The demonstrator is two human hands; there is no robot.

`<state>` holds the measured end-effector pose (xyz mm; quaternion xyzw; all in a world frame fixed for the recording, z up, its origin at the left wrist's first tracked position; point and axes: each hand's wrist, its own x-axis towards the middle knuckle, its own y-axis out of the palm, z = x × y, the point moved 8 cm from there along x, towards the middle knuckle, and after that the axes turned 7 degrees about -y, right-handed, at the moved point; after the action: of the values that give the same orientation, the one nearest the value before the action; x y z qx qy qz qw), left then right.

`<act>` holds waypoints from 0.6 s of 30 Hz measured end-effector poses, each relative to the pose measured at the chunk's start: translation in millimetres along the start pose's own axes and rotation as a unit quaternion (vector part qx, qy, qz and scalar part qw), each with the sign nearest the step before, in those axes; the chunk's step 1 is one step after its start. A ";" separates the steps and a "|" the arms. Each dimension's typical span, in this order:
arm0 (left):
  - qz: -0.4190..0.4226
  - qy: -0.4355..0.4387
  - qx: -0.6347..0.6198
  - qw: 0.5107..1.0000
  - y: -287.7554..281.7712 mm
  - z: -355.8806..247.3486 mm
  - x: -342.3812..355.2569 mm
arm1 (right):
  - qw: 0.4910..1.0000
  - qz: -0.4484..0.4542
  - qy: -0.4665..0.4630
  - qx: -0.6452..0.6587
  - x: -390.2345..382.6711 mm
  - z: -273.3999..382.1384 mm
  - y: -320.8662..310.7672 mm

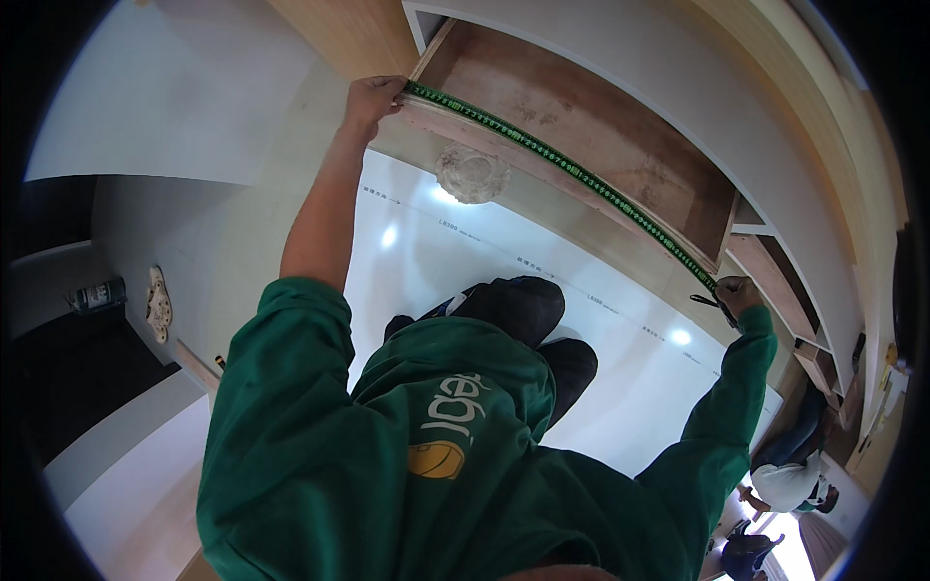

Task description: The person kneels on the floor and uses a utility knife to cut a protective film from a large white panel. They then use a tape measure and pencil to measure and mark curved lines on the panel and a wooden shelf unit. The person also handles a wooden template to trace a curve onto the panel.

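Left hand (373,97) closed, pinning one end of a green measuring tape (562,167) against the front edge of a wooden recess (591,136); right hand (738,295) closed around the tape's other end, with a dark strap or tab hanging just beside it, too small to make out. The tape runs taut along that edge between the two hands. Below it lie a round whitish disc (472,172), surface detail blurred, and a glossy white panel (484,261) partly hidden by the person's green sleeves and dark shoes (528,320).
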<state>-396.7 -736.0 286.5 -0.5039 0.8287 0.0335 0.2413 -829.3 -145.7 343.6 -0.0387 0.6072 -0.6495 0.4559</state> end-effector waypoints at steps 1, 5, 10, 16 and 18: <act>0.010 -0.012 0.007 1.000 -0.9 -0.9 1.2 | 1.000 0.008 0.000 0.005 1.9 -2.6 1.4; 0.020 -0.030 0.108 0.993 -8.0 -11.4 5.1 | 1.000 0.015 -0.008 0.010 8.1 -7.8 1.0; 0.063 -0.059 0.106 0.991 -5.3 -16.3 8.9 | 1.000 0.001 -0.014 -0.014 7.0 -4.0 -3.4; 0.048 -0.022 0.117 0.992 -4.8 -11.4 7.7 | 0.999 -0.035 -0.016 -0.024 5.3 0.2 -10.0; 0.050 -0.014 0.104 0.993 -5.2 -9.6 6.9 | 0.998 -0.050 -0.011 -0.023 4.9 -0.4 -12.1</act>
<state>-398.4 -747.0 292.9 -0.4336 0.8482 -0.0334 0.3022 -838.9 -150.4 351.0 -0.0867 0.6140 -0.6569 0.4288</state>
